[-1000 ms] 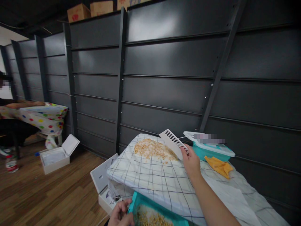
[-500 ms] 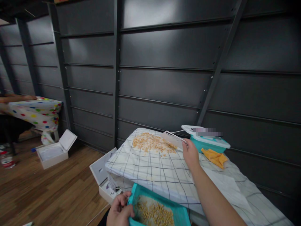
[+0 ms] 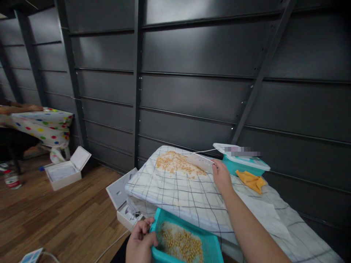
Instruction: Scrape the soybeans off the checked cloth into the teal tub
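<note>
My left hand (image 3: pixel 141 243) grips the left rim of a teal tray (image 3: pixel 212 248) with yellow beans and white grains in it, at the bottom of the view. My right hand (image 3: pixel 221 176) reaches forward and holds a white slotted scraper (image 3: pixel 201 162), laid low against a pile of beans and grains (image 3: pixel 177 163) on a white checked cloth (image 3: pixel 175 193). The scraper's far edge touches the pile.
A teal box with a white lid (image 3: pixel 242 161) and an orange cloth (image 3: pixel 251 180) lie beyond my right hand. Open white boxes sit on the wood floor (image 3: pixel 67 170) (image 3: pixel 123 204). Dark metal panels form the wall behind. Another person's arm rests on a polka-dot table (image 3: pixel 41 124) at far left.
The scraper has tipped from upright down to nearly flat against the pile. The teal tray and my left hand have come further into view.
</note>
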Available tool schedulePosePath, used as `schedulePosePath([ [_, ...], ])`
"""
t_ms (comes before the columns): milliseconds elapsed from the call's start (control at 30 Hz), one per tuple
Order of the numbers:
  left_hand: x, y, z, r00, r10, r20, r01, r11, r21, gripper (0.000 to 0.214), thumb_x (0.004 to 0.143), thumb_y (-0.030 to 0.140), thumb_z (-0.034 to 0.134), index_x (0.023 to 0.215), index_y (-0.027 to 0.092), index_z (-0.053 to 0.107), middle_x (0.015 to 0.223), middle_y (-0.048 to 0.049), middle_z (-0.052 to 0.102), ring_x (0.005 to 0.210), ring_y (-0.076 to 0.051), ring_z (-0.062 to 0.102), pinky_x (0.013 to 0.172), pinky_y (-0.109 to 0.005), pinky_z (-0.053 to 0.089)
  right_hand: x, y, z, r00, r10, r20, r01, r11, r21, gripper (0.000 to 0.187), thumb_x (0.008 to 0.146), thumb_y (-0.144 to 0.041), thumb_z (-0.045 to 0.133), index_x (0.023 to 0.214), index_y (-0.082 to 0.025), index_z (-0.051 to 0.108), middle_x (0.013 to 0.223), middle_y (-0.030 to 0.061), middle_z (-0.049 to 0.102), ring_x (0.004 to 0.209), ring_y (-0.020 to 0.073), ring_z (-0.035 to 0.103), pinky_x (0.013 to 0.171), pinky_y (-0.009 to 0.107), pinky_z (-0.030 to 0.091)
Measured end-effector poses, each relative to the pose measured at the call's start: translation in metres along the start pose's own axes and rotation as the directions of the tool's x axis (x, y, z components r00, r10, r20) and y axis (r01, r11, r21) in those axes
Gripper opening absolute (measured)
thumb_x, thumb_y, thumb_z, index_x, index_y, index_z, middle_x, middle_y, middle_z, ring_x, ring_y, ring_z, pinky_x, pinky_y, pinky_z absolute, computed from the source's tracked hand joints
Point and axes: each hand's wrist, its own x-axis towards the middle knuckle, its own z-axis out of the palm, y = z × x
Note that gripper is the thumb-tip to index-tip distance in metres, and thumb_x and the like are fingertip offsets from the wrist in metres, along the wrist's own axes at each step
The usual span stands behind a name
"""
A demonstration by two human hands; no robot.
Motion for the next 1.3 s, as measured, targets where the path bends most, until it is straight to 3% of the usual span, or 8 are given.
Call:
schedulePosePath([
  [700,-0.003,0.001,0.003,1.0,-0.026,0.012,0.026,1.0,0.004,0.025,0.039,0.003,0.051,0.053,0.02,0.04,0.078,0.0023,0.061,0.086,-0.018,0.052,0.07,-0.025,0.035,0.0,-0.006,-0.005,0.99,-0.006,0.141,0.017,0.997,-0.078,0.032,0.085,-0.024,0.036,0.101,-0.015,0.062,0.096,0.0118,0.061,0.092,0.0247,0.054,0.084,0.039,0.043],
  [1300,-0.018,0.016,0.017,0.998,-0.062,-0.031,0.061,0.998,-0.029,0.024,0.038,0.006,0.05,0.054,0.019,0.037,0.08,0.0016,0.06,0.081,-0.016,0.051,0.066,-0.025,0.037,0.0,-0.027,-0.02,0.996,0.069,0.049,-0.067,0.996,-0.051,0.023,0.076,-0.033,0.044,0.076,-0.019,0.062,0.065,0.003,0.058,0.063,0.0194,0.051,0.06,0.029,0.036],
])
